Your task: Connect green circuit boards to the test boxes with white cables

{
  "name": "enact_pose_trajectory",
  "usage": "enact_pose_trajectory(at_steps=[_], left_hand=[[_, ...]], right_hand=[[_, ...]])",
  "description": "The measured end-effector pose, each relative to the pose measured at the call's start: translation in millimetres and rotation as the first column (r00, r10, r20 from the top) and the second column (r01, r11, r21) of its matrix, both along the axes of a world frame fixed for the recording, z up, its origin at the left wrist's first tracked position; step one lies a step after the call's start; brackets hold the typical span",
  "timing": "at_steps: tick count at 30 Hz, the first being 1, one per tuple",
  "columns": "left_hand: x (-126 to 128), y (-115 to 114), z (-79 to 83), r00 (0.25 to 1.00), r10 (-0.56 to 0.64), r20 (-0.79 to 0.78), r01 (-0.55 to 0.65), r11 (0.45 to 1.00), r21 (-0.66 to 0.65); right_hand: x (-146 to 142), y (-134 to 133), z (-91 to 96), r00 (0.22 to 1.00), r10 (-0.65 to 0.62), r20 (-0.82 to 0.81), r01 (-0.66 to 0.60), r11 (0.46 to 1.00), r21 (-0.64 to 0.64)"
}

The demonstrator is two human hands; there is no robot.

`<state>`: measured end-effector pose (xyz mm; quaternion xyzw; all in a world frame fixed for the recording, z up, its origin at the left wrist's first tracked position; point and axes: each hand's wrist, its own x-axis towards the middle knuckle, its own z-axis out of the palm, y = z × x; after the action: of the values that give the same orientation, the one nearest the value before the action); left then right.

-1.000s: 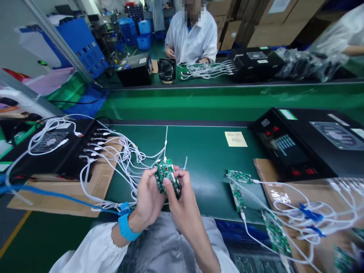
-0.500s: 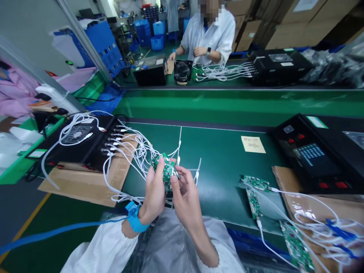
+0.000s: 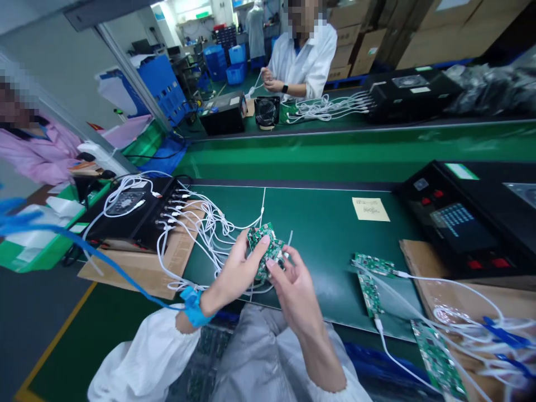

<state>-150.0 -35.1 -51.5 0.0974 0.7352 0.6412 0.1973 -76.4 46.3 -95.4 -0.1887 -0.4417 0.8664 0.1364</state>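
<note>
Head view: the left hand (image 3: 238, 272) and right hand (image 3: 296, 291) pinch a green circuit board (image 3: 275, 248) above the table (image 3: 324, 240), near its front edge; gripping only the board's rims would best spare its components.

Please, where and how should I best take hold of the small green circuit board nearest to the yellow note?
I would pinch the small circuit board by its two long edges, coming from above: it seems to lie flat, a white plug sits at its right end, and another board lies close by its left end.
</note>
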Motion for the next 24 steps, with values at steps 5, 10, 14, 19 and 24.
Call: enact_pose_trajectory(at_steps=[5,10,14,19,24], left_hand=[[-30.7,-20.1,33.7,0.955,-0.275,0.114,0.273,0.962,0.026],[-67.8,-46.0,73.1,0.765,-0.429,0.481,0.485,0.874,0.007],[-64.8,-52.5,72.8,0.792,-0.435,0.429,0.529,0.839,-0.126],[-52.3,-57.7,66.7,0.557,-0.548,0.624,0.701,0.714,0.002],[-64.8,-64.2,69.4,0.578,-0.571,0.583,0.7,0.714,0.006]], right_hand=[[-3.9,31.9,11.7,0.995,0.08,-0.063,-0.075,0.995,0.067],[-0.1,59.9,44.2,0.892,0.437,-0.114,-0.371,0.853,0.367],[0.2,54.9,60.3,0.814,0.567,-0.125,-0.382,0.685,0.62],[-12.5,42.3,60.2,0.776,0.628,-0.063,-0.428,0.597,0.679],[-28.6,40.0,61.6,0.886,0.459,-0.073,-0.245,0.594,0.766]])
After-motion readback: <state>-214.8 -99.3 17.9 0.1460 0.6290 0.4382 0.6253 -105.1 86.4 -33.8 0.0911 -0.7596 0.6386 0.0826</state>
